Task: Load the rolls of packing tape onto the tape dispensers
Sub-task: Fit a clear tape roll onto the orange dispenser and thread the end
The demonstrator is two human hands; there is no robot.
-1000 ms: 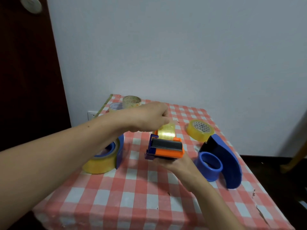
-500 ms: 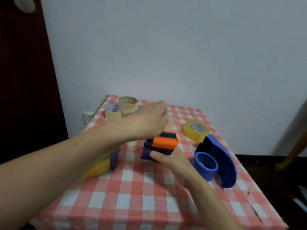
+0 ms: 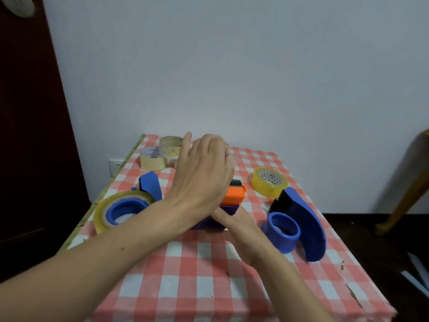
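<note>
Since half a second ago the left hand (image 3: 204, 173) has lifted and spread its fingers flat above the middle of the frame, uncovering the loaded blue dispenser (image 3: 148, 189) at centre left, while the orange-and-purple dispenser (image 3: 232, 198) has tipped further over. A red-and-white checked table (image 3: 209, 275) fills the lower half, set against a pale wall (image 3: 232, 66) with a dark door (image 3: 27, 135) down the left edge. The left forearm crosses the frame from the lower left and hides most of the orange-and-purple dispenser. The right hand (image 3: 241, 231), just below centre, is closed around that dispenser's purple base from underneath. At centre right an empty blue dispenser (image 3: 301, 228) rests on the cloth, its bare hub facing up. At centre left a large yellow roll (image 3: 123, 210) sits on the hub of the loaded blue dispenser. A smaller yellow roll (image 3: 269, 182) lies flat right of centre, near the empty dispenser's nose; its core carries small printing too fine to read. Near the table's far left corner stand a cream roll (image 3: 153, 159) and a clear roll (image 3: 170, 146), touching.
</note>
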